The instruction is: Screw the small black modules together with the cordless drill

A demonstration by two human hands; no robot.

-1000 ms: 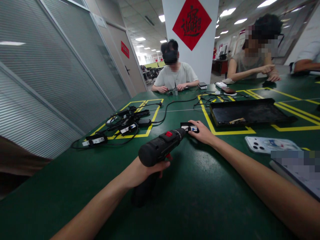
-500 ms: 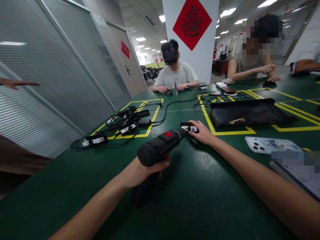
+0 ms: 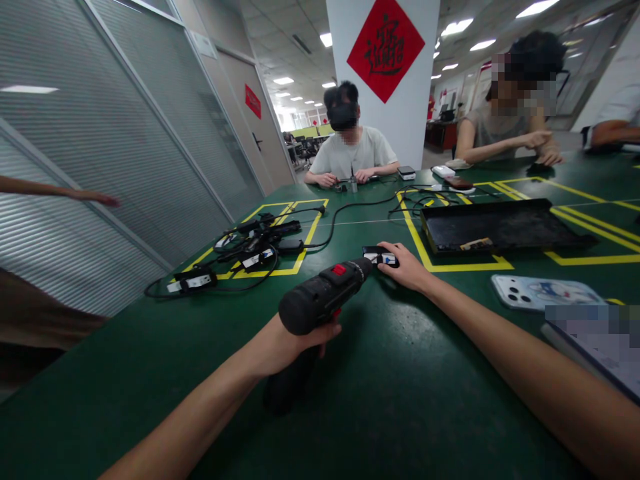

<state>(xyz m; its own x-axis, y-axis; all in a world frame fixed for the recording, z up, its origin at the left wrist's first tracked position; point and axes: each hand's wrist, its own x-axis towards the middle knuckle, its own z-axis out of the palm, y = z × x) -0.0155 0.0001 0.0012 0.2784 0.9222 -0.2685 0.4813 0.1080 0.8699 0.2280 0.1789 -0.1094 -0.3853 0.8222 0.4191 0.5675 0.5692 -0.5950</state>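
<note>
Holds a black, red-switched, pistol-shaped power drill point(image 3: 315, 300) in the left hand point(image 3: 280, 343), wrapping the grip round its handle and aiming its nose towards two o'clock. With the right hand point(image 3: 409, 268), grips a small, oblong, black-and-white block point(image 3: 375, 255) at two o'clock from the drill, apparently pinning it to the dark green worktop point(image 3: 400, 400) with thumb at the near side and fingers over the top. Seems, as a judgement, to be at the step of working the block with the drill; cannot confirm contact at the tip, nor any spin. Calls next for straight alignment, even pressure and a firm hold against twisting. Note, well apart from the block, a tangled black cable pile point(image 3: 260, 250) at ten o'clock and a shallow, black, rectangular tray point(image 3: 525, 227) just short of three.
</note>
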